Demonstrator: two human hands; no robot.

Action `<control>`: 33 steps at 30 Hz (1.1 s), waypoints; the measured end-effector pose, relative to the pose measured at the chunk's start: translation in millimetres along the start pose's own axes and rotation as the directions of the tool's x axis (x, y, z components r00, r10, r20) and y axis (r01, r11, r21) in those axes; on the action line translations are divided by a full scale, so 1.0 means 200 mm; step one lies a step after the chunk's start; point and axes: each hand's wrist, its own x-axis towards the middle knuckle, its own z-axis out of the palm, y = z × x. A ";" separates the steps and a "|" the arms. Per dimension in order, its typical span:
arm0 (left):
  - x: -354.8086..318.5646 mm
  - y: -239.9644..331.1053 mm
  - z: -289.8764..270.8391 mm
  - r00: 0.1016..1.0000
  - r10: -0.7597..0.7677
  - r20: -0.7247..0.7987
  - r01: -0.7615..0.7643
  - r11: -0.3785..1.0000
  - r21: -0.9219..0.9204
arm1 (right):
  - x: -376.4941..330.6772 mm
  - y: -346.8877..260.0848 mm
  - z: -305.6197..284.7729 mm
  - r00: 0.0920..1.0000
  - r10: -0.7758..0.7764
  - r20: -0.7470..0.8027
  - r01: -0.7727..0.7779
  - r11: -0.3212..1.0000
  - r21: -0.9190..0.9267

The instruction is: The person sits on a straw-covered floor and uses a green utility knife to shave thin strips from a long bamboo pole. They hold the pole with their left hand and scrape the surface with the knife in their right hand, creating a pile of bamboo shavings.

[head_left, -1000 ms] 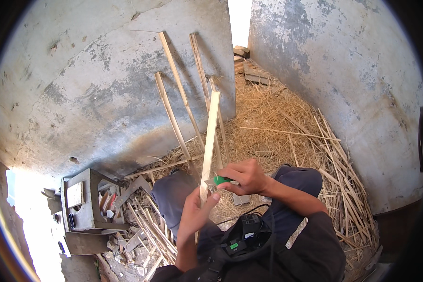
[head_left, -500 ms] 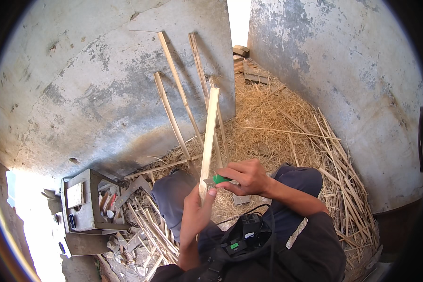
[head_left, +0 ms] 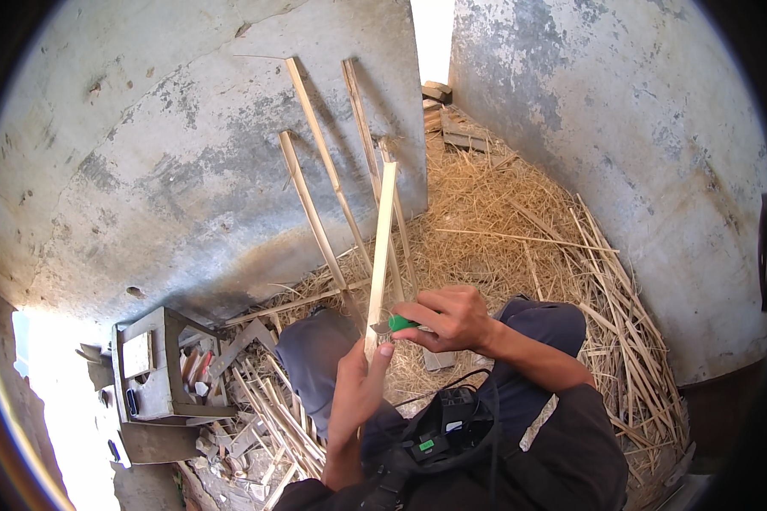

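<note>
My left hand (head_left: 358, 379) is closed round the lower part of a pale split-bamboo strip (head_left: 383, 243), which stands nearly upright in front of me. In my right hand (head_left: 456, 319) is the green handle of a small knife (head_left: 400, 323), gripped with the fingers curled over it. The short blade lies against the strip just above my left thumb. Both hands are close together between my knees. Other long strips (head_left: 318, 217) lean on the wall behind the held one.
Curly shavings (head_left: 486, 200) cover the floor ahead. Thin strips are heaped along the right wall (head_left: 635, 341) and at the left (head_left: 285, 417). A wooden stool-like box (head_left: 149, 366) with tools and scraps stands at the left. Black equipment (head_left: 443, 426) hangs at my chest.
The strip has turned slightly in my left hand, showing a narrower face, and its top leans a little to the right. Both hands stay in nearly the same place.
</note>
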 end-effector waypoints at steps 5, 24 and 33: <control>-0.04 -0.04 0.01 0.999 -0.033 -0.042 0.036 0.996 0.084 | 0.03 0.07 -0.04 0.996 0.070 -0.053 -0.072 0.996 -0.051; -0.13 -0.13 -0.02 0.987 -0.130 0.091 0.116 0.982 0.149 | 0.04 0.28 -0.12 0.951 0.236 -0.198 -0.259 0.961 -0.099; -0.16 -0.17 -0.03 0.967 -0.218 0.133 0.209 0.975 0.079 | 0.06 0.31 -0.16 0.936 0.301 -0.184 -0.320 0.944 -0.083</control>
